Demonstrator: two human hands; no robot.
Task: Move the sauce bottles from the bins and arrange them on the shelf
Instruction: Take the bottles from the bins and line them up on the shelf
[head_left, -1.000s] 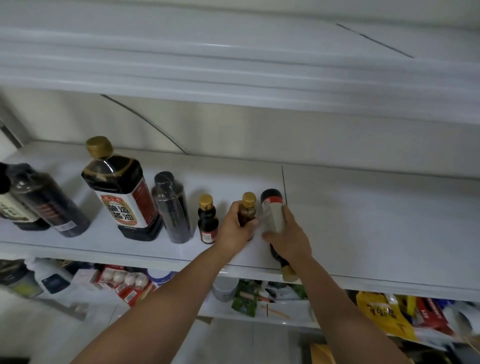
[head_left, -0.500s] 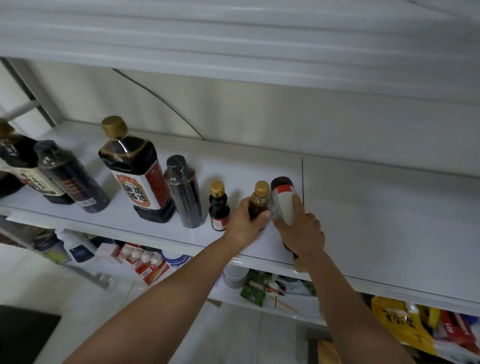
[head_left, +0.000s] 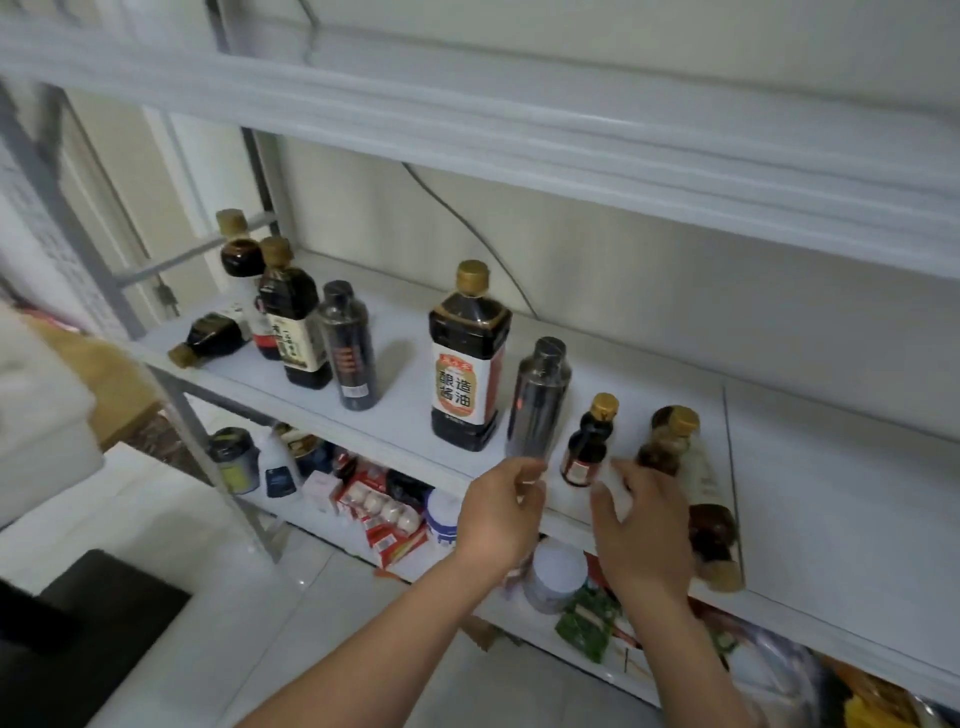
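Note:
On the white shelf (head_left: 831, 493) stand a large soy sauce bottle (head_left: 465, 364), a slim dark bottle (head_left: 537, 400), a small dark bottle with a red label (head_left: 587, 447) and a small brown gold-capped bottle (head_left: 667, 441). A white-labelled bottle (head_left: 709, 499) lies on its side, cap toward the shelf's front edge. My left hand (head_left: 501, 514) hovers with loosely curled fingers just below the slim bottle's base and holds nothing. My right hand (head_left: 644, 525) has spread fingers in front of the brown bottle, beside the lying one. Several more bottles (head_left: 293, 322) stand at the shelf's left end.
One small bottle (head_left: 208, 340) lies on its side at the far left. The lower shelf (head_left: 389, 509) is packed with packets, jars and a white tub (head_left: 553, 571). A metal post (head_left: 208, 441) and an upper shelf (head_left: 519, 130) frame the space. The shelf's right part is bare.
My left hand let go of the small brown bottle and shifted left. My right hand released the white-labelled bottle, which now lies on the shelf. The view has swung left.

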